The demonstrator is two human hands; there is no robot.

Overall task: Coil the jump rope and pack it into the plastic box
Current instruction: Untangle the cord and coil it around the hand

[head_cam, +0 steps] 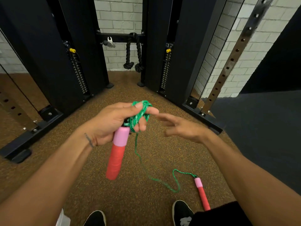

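My left hand point(112, 121) grips one pink-and-red handle point(117, 152) of the jump rope, handle pointing down. Several turns of the green rope point(140, 115) are wound around its fingers. A loose length of green rope point(156, 178) hangs from the coil and trails across the floor to the second pink-and-red handle point(202, 193), which lies on the floor by my right shoe. My right hand point(180, 128) hovers just right of the coil, blurred, fingers spread, holding nothing. A pale plastic corner point(62, 219) shows at the bottom edge; I cannot tell if it is the box.
Brown speckled rubber floor point(81, 185) underfoot, dark mat point(260, 128) to the right. Black cable-machine columns point(78, 54) and base rails point(32, 134) stand left and right. A black triceps rope point(133, 53) hangs on the far crossbar. My black shoes point(181, 211) are at the bottom.
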